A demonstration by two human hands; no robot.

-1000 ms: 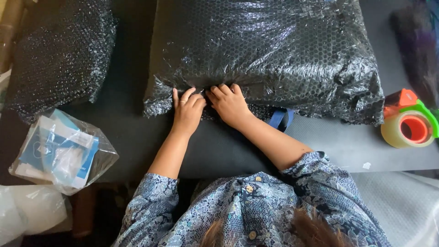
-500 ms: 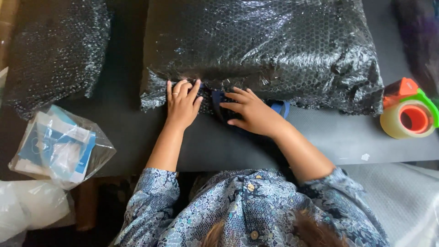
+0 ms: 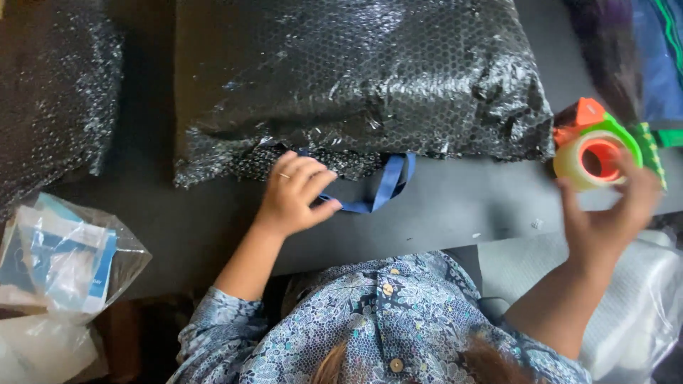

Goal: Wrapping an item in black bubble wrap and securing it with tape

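A large parcel wrapped in black bubble wrap (image 3: 356, 78) lies on the black table top (image 3: 455, 206). A blue strap (image 3: 384, 186) hangs out from under its near edge. My left hand (image 3: 295, 195) presses on the near edge of the wrap, fingers bent, beside the strap. My right hand (image 3: 612, 213) is off to the right, fingers closing around a tape dispenser (image 3: 594, 146) with an orange and green frame and a roll of clear tape. The dispenser stands by the parcel's right corner.
A second black bubble-wrapped bundle (image 3: 50, 107) lies at the far left. A clear plastic bag with blue and white packets (image 3: 60, 259) sits at the near left. Clear bubble wrap (image 3: 640, 299) lies at the lower right. Dark and blue fabric (image 3: 640, 57) is at the top right.
My right hand left the parcel's edge and swung right to the tape dispenser. The left hand stayed on the wrap. The view shifted right and the blue strap shows more.
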